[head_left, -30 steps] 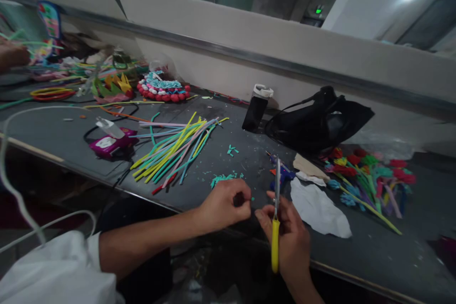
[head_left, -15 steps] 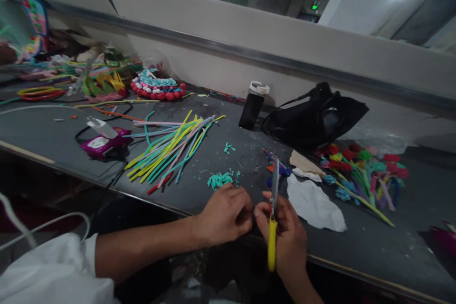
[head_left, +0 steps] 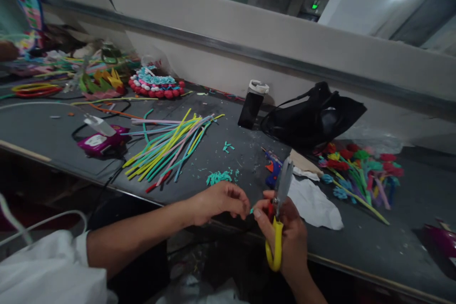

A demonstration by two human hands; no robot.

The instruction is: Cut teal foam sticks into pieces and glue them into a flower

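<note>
My right hand is closed around yellow-handled scissors, whose blades point up and away from me. A tiny teal piece shows at the tips of my right thumb and finger. Close to its left is my left hand, fingers curled and tips together; whatever they pinch is hidden. Both hands are over the front edge of the dark table. Just beyond my left hand lies a small pile of cut teal pieces, with a few more pieces farther back.
Fuzzy coloured stems lie at left beside a purple device with a cord. A blue glue gun, white cloth and fuzzy flowers are right. A bottle and black bag stand behind.
My left hand has shifted slightly, its fingers lifting and loosening. The scissors have turned in my right hand, showing blade face and handle loop. The teal piece has come into view.
</note>
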